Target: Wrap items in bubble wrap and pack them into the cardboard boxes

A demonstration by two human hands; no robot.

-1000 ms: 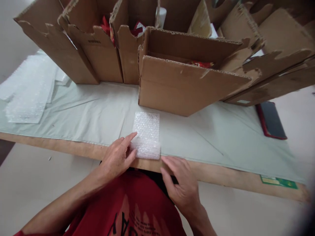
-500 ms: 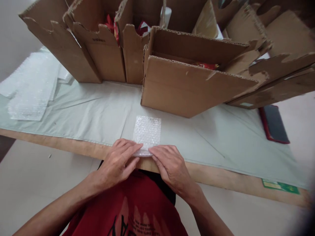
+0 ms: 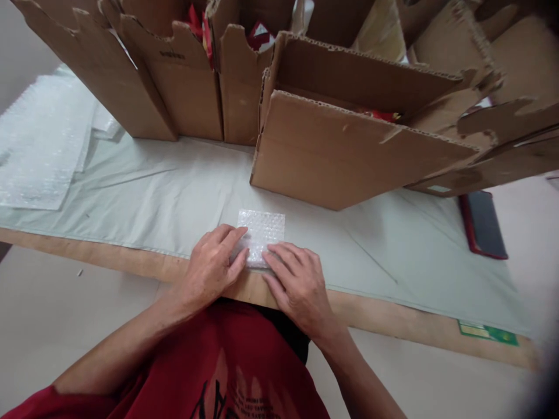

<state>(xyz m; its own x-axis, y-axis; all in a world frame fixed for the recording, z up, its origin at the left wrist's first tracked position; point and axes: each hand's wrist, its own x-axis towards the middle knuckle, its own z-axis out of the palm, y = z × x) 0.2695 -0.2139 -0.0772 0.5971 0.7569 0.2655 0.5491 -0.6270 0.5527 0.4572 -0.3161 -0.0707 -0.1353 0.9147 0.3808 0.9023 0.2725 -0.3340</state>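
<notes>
A small folded piece of bubble wrap (image 3: pixel 264 230) lies flat near the front edge of the cloth-covered table. On its left side, my left hand (image 3: pixel 216 256) rests with index finger and thumb spread apart, fingertips touching the wrap. My right hand (image 3: pixel 297 276) lies over the lower right corner, fingers stretched across the wrap and thumb apart below them near the wooden edge. Neither hand is closed round the wrap. Whether anything is inside it I cannot tell.
Cardboard bins (image 3: pixel 358 151) stand in a row along the back, some with red packets (image 3: pixel 384 116) inside. More bubble wrap sheets (image 3: pixel 39 145) are heaped at the left. A dark phone-like object with a red edge (image 3: pixel 484 224) lies at the right. Pale cloth (image 3: pixel 196 192) covers the table.
The near end of the bubble wrap has been folded away from me, so the piece is shorter. My fingers have shifted slightly forward and spread out over it.
</notes>
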